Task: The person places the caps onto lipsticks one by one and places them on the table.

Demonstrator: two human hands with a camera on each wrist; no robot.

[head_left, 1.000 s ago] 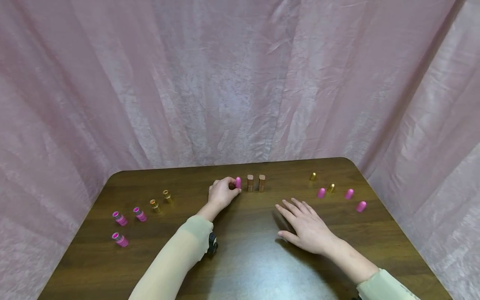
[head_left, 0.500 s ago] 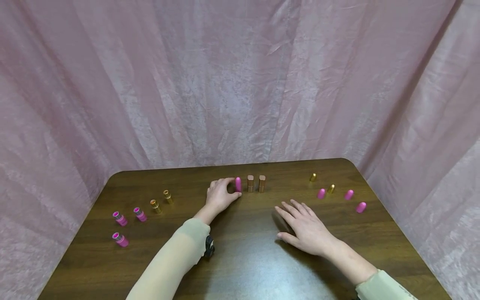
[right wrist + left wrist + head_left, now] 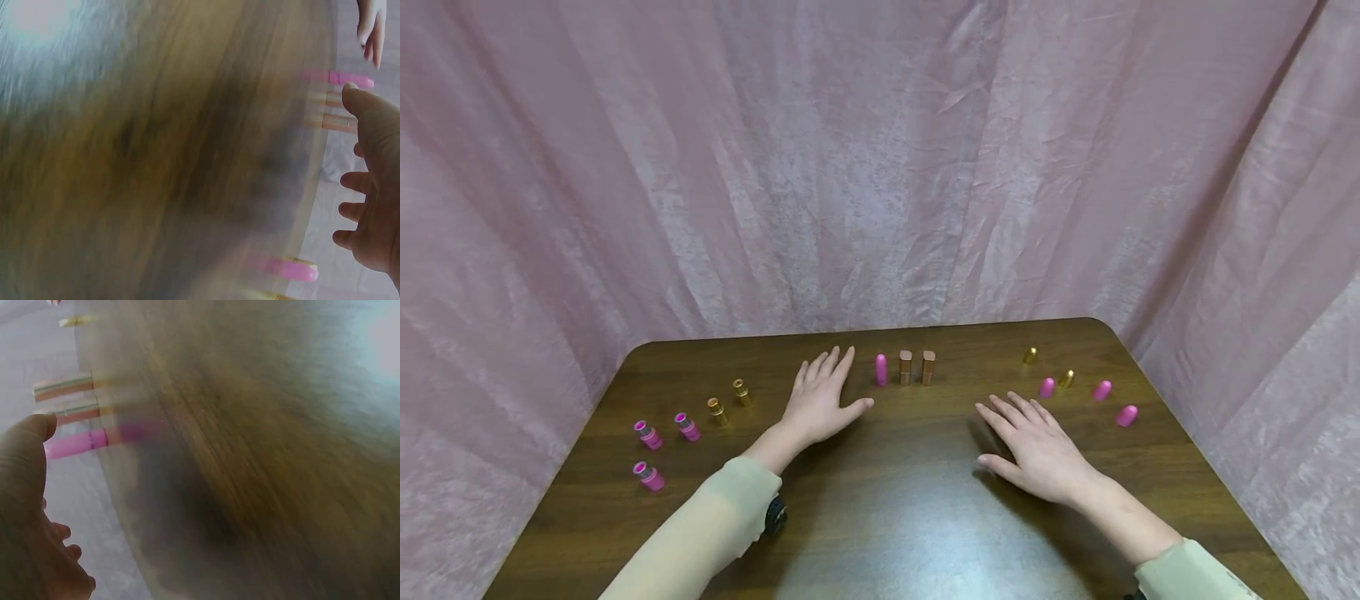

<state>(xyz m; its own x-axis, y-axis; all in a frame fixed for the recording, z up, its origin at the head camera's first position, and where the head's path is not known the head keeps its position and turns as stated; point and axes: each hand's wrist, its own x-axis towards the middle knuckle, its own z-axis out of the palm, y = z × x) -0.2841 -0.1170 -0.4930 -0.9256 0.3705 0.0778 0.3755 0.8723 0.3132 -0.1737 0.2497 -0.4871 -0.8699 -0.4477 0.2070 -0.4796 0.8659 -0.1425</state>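
Observation:
A pink tube (image 3: pixel 882 370) stands upright near the back of the table, beside two rose-gold tubes (image 3: pixel 906 367) (image 3: pixel 928 367). To its left, the left hand (image 3: pixel 817 403) has its fingers spread and touches none of the tubes. The right hand (image 3: pixel 1042 452), fingers also spread, holds nothing; a pink cap (image 3: pixel 1047 387) lies nearest it, beyond its fingertips. In the left wrist view the pink tube (image 3: pixel 78 444) appears just past the thumb of the left hand (image 3: pixel 31 512). The right wrist view has the right hand (image 3: pixel 375 181) with fingers extended.
At the left are two gold tubes (image 3: pixel 717 411) (image 3: pixel 742 392) and several pink bases (image 3: pixel 648 435) with open tops. Two gold caps (image 3: pixel 1031 356) (image 3: pixel 1067 378) and more pink caps (image 3: pixel 1102 390) (image 3: pixel 1127 416) are at the right. A pink curtain (image 3: pixel 865 167) hangs behind the table (image 3: pixel 880 533).
The left hand has let go of the pink tube, moved left away from it and spread its fingers. The right hand has shifted slightly to the right.

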